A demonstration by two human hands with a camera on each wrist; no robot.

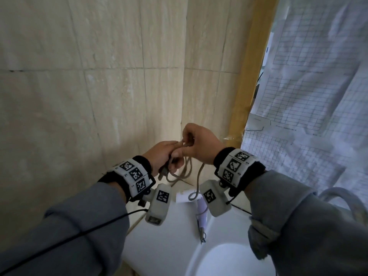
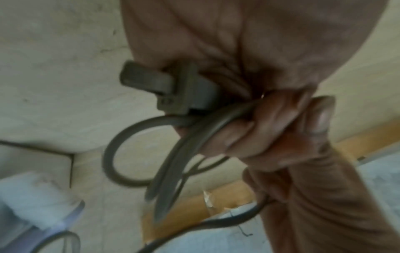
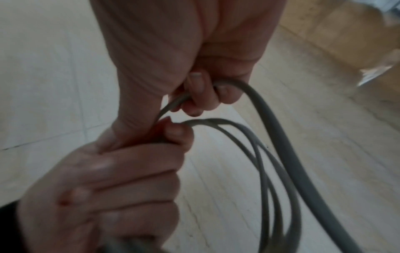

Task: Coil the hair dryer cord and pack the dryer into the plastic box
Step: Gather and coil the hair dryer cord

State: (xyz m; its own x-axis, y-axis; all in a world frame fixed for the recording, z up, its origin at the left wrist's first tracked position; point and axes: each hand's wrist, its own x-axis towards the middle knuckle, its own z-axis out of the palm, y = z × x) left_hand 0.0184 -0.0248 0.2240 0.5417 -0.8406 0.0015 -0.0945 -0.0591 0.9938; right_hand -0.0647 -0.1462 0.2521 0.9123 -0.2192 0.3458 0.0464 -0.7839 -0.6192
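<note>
Both hands are raised together in front of the tiled wall. My left hand (image 1: pixel 172 156) grips several loops of the grey cord (image 1: pixel 184 172), and the grey plug (image 2: pixel 164 89) sticks out below its palm. My right hand (image 1: pixel 189 141) pinches a strand of the cord (image 3: pixel 281 154) just above the left hand (image 3: pixel 112 184), touching it. From the right hand (image 3: pixel 203 95) one strand drops to the white and lavender hair dryer (image 1: pixel 202 215). The dryer lies on the white counter, partly hidden by the wrist cameras. The plastic box is not in view.
A white sink counter (image 1: pixel 169 242) with a round basin (image 1: pixel 219 261) lies below my hands. Beige tiled walls (image 1: pixel 89 86) meet in a corner behind them. A wooden frame (image 1: pixel 245 86) and a translucent checked curtain (image 1: pixel 308 96) stand at the right.
</note>
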